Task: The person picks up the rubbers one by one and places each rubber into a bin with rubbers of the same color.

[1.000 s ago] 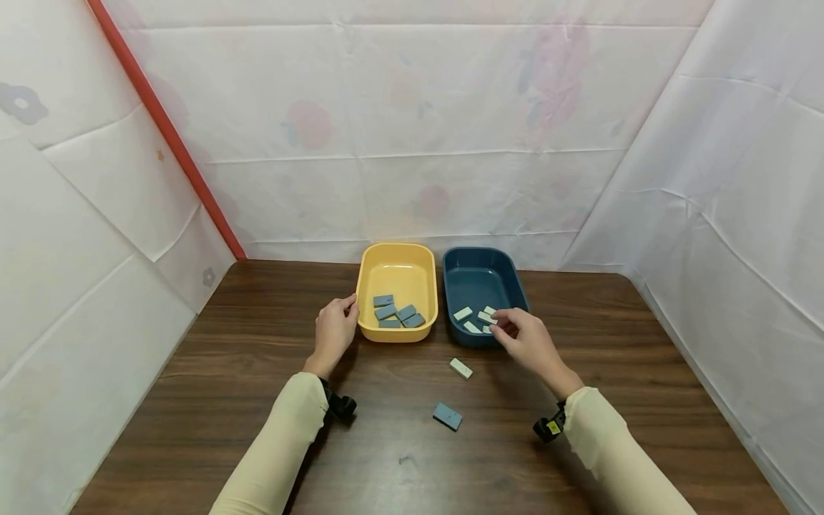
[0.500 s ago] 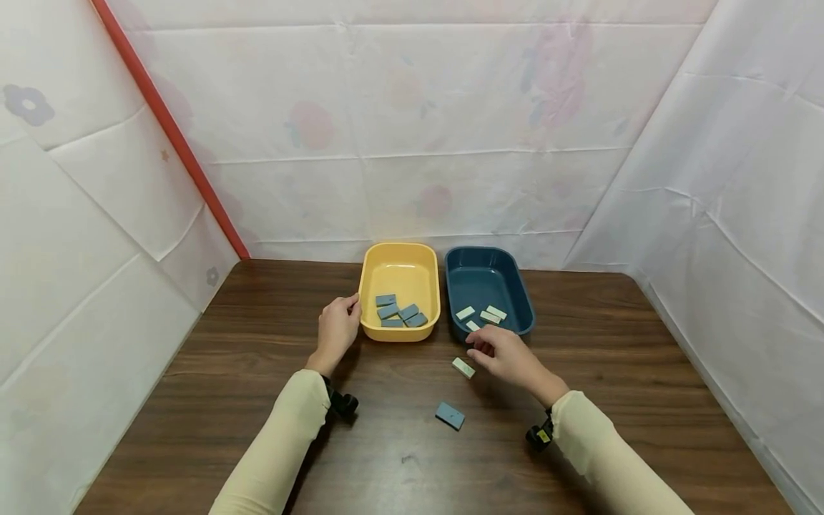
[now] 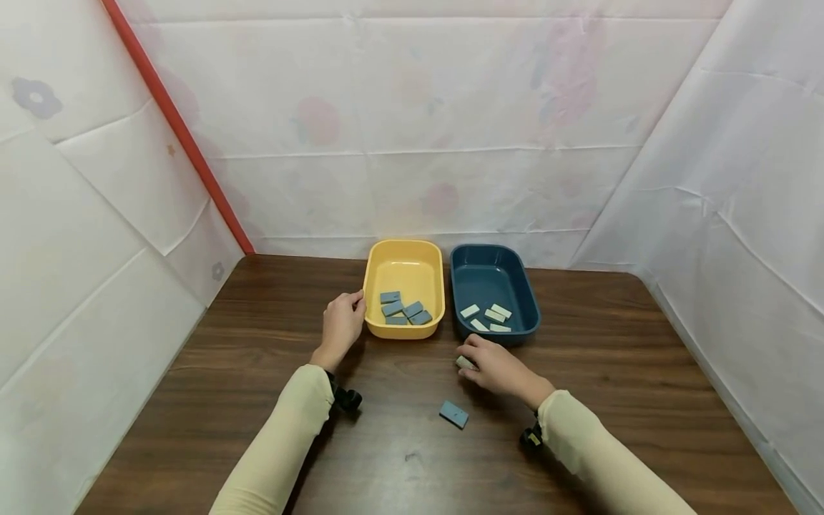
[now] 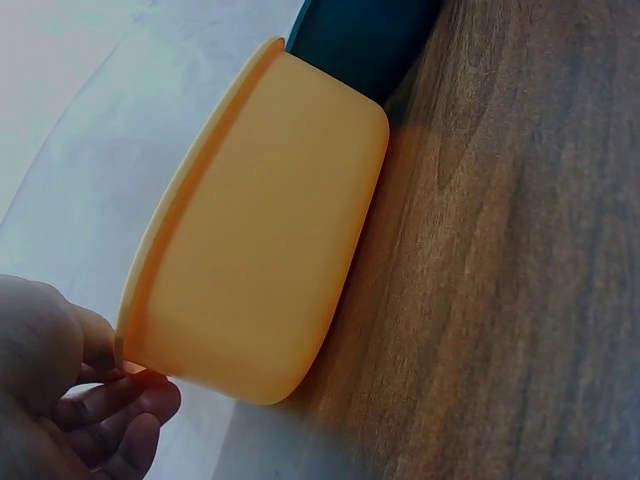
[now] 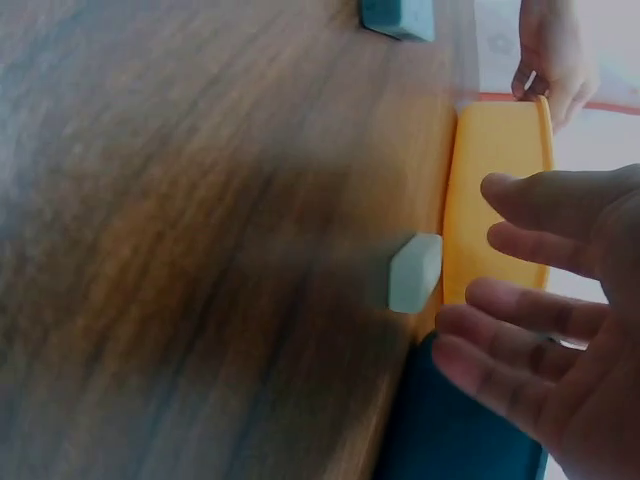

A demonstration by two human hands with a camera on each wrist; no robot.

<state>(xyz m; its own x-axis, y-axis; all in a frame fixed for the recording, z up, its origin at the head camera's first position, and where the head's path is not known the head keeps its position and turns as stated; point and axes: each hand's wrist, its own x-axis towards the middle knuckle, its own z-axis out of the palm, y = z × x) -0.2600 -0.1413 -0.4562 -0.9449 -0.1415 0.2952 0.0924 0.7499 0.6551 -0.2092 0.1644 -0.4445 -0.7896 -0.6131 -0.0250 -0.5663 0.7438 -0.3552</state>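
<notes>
My left hand pinches the left rim of a yellow plastic tray, its thumb and fingers at the edge in the left wrist view. Several blue-grey rectangular blocks lie inside that tray. My right hand reaches over a small pale cream block on the table. In the right wrist view its fingers are spread and loosely bent, with the cream block just beyond the tips. Several similar cream blocks lie in the dark blue tray beyond this hand.
A single blue-grey block lies on the dark wood table nearer to me. Both trays stand side by side at the table's back, close to a white patterned cloth. More white cloth hangs at both sides.
My right hand has moved from over the dark blue tray down and left to the cream block on the table. My left hand stays at the yellow tray's rim.
</notes>
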